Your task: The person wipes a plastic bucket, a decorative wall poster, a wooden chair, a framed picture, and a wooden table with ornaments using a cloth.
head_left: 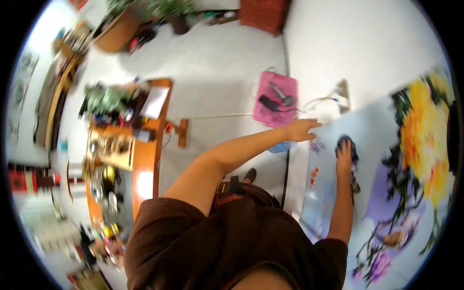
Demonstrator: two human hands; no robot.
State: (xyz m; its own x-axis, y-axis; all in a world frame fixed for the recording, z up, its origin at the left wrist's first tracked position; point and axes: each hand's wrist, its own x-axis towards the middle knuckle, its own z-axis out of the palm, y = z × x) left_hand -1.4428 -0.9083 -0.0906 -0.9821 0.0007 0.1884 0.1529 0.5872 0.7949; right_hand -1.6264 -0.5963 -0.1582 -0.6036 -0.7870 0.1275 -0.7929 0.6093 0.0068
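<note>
My left hand (302, 129) is stretched out with its fingers apart, holding nothing, near the white wall beside the edge of a glossy flower picture panel (369, 118). Against the pale blue part of that panel, my right hand (344, 153) holds a dark, bunched cloth (354, 151), its fingers laid over it. Large yellow flowers (420, 130) and dark leaves are printed beyond the right hand.
A pink tray (275, 77) on the floor holds a grey tool and a dark object. Beside the left hand is a blue round item (279, 147). A wooden table (145, 166) carries many things on the left. Potted plants (180, 24) and a reddish cabinet (263, 14) stand farther off.
</note>
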